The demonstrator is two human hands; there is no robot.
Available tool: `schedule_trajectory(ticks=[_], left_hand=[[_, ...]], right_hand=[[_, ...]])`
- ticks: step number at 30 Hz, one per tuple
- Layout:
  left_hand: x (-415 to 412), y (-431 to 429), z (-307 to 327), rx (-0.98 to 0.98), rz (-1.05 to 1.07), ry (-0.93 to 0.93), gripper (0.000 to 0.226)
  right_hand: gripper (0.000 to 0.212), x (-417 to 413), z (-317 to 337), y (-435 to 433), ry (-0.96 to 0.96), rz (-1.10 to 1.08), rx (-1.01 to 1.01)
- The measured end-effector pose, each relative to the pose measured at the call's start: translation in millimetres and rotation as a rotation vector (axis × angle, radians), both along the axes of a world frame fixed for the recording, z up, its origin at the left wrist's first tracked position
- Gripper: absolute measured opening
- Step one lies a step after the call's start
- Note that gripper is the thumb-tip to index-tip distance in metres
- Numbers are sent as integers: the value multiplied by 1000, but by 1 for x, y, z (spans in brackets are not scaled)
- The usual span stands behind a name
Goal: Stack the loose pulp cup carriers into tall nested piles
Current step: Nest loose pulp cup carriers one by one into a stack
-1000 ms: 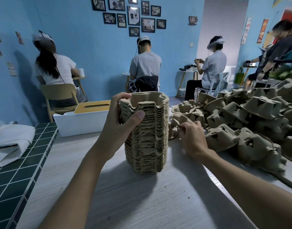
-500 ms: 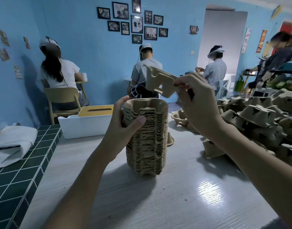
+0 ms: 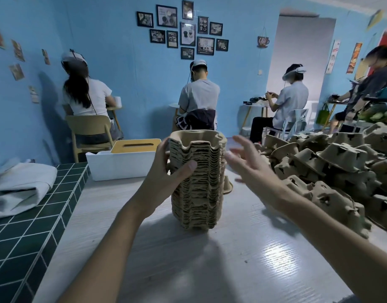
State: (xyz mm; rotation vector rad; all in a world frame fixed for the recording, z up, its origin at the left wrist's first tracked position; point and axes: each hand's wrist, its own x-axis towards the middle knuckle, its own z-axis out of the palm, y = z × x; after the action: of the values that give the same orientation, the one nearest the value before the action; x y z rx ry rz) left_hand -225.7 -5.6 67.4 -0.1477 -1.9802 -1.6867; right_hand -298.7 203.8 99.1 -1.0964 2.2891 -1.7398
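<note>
Standing upright, the nested pile (image 3: 199, 193) sits in the left grip (image 3: 166, 178).

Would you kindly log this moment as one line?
left hand: grips nested stack | right hand: open, empty | loose carriers: heaped right

left hand (image 3: 166, 172) around nested pile (image 3: 199, 193), right hand (image 3: 247, 164) splayed just beside it

The nested pile (image 3: 197, 182) and the loose cup carriers (image 3: 341, 169) are matt, rough brown moulded pulp. The table (image 3: 210, 259) is pale wood-grain laminate with a soft sheen. Glossy dark-green tiles (image 3: 24, 237) carry folded grey cloth (image 3: 19, 186).
</note>
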Motion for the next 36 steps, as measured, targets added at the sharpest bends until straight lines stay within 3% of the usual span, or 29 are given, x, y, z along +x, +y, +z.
schedule_trajectory(ticks=[2,4,8,19,26,36], left_hand=[[10,1,-13,-12,4,-70,92],[22,3,-28,-42,35,-146,94],[34,8,-42,36,68,-187,85],[60,-64,-20,85,259,-146,95],[72,-135,-20,67,434,-154,82],[78,-192,-33,104,456,-170,90]], right_hand=[[88,3,-18,3,-239,99,81],[94,6,-30,1,-349,168,90],[81,9,-37,-10,-445,228,-86],[69,10,-27,-105,-426,354,-131],[71,7,-31,-197,-476,460,-85],[80,3,-44,-269,-515,501,-34]])
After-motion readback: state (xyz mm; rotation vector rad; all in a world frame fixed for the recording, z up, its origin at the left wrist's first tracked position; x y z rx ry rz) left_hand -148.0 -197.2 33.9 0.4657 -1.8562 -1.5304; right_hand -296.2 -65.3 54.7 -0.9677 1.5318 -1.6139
